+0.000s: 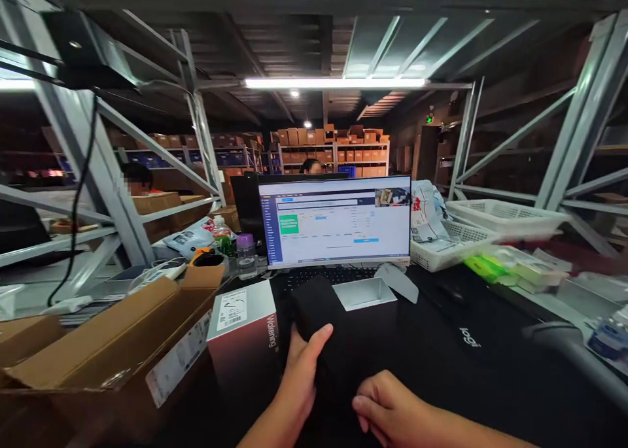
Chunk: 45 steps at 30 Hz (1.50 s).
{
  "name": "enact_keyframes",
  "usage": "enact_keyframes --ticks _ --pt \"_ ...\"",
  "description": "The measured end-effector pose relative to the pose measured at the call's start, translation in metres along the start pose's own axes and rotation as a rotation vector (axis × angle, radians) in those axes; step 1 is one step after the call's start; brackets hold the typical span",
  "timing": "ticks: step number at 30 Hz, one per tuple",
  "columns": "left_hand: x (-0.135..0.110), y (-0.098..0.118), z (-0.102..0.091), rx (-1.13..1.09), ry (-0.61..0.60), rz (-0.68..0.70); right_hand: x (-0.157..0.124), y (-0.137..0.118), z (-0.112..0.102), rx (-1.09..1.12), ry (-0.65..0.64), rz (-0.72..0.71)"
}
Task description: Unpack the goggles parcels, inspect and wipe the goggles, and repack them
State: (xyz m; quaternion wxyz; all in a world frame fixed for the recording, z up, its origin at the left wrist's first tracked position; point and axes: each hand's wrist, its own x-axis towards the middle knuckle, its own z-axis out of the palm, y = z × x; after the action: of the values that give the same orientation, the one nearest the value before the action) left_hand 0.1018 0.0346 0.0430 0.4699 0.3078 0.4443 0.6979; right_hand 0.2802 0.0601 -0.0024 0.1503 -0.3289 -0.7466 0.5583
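Note:
My left hand (307, 366) is wrapped round a dark box (316, 304), thumb on its near side, fingers at its left. Right of this stands an open box with a silver-white inside (366, 294); its dark outside blends into the black desk mat. My right hand (385, 402) is closed, fingers curled, low over the mat in front of these boxes; whether anything is in it is hidden. Left of my left hand stands a white-topped box fading to red and black (244, 324), with "Wakening" on its side and a label on top.
An open cardboard carton (118, 337) stands at the left. Behind the boxes are a keyboard (307, 278) and a lit monitor (336, 222). A white mouse-shaped object (398, 283) lies right of them. White baskets (451, 245) stand at the right. Two people are partly visible beyond.

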Motion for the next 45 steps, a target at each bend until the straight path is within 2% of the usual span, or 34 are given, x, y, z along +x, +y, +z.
enact_keyframes --ticks 5,8,10,12,14,17,19,22,24,26,28,30,32,34,38,42,45 --pt "0.005 -0.004 0.005 0.197 0.056 0.238 -0.014 -0.024 -0.024 0.174 0.032 -0.116" --pt "0.0 -0.005 0.017 0.284 0.083 0.304 -0.022 -0.056 -0.05 0.292 0.021 -0.204" --pt "-0.006 -0.007 0.024 0.37 0.091 0.375 -0.026 -0.084 -0.068 0.332 0.068 -0.28" --pt "-0.012 -0.01 0.026 0.462 0.058 0.434 -0.025 -0.112 -0.081 0.324 0.158 -0.321" --pt "-0.016 -0.015 0.022 0.508 -0.026 0.45 -0.017 -0.132 -0.087 0.267 0.225 -0.291" --pt "-0.016 -0.022 0.012 0.551 -0.17 0.432 0.009 -0.144 -0.086 0.119 0.29 -0.193" --pt "-0.016 -0.026 0.007 0.589 -0.194 0.378 0.026 -0.142 -0.081 -0.003 0.344 -0.176" --pt "-0.019 -0.026 0.006 0.506 -0.091 0.189 0.034 -0.133 -0.072 -0.018 0.417 -0.258" --pt "-0.021 -0.025 0.005 0.4 -0.041 0.07 0.025 -0.123 -0.061 0.104 0.402 -0.326" --pt "-0.02 -0.025 0.003 0.285 -0.03 0.016 0.008 -0.109 -0.047 0.158 0.344 -0.376" --pt "-0.017 -0.027 -0.001 0.178 -0.007 0.011 -0.01 -0.092 -0.034 0.003 0.326 -0.427" --pt "-0.014 -0.033 -0.004 0.087 0.028 -0.013 -0.021 -0.073 -0.027 -0.242 0.375 -0.489" --pt "-0.013 -0.041 -0.005 -0.004 0.03 -0.102 -0.023 -0.057 -0.028 -0.404 0.433 -0.488" --pt "-0.017 -0.05 -0.005 -0.083 -0.006 -0.193 -0.018 -0.043 -0.037 -0.467 0.451 -0.423" --pt "-0.03 -0.064 -0.003 -0.13 -0.078 -0.277 -0.003 -0.026 -0.057 -0.587 0.474 -0.35" --pt "-0.04 -0.068 0.002 -0.125 -0.178 -0.333 0.002 -0.015 -0.059 -0.745 0.491 -0.414" --pt "-0.045 -0.067 0.009 -0.063 -0.1 -0.346 0.003 -0.01 -0.056 -0.781 0.489 -0.488"
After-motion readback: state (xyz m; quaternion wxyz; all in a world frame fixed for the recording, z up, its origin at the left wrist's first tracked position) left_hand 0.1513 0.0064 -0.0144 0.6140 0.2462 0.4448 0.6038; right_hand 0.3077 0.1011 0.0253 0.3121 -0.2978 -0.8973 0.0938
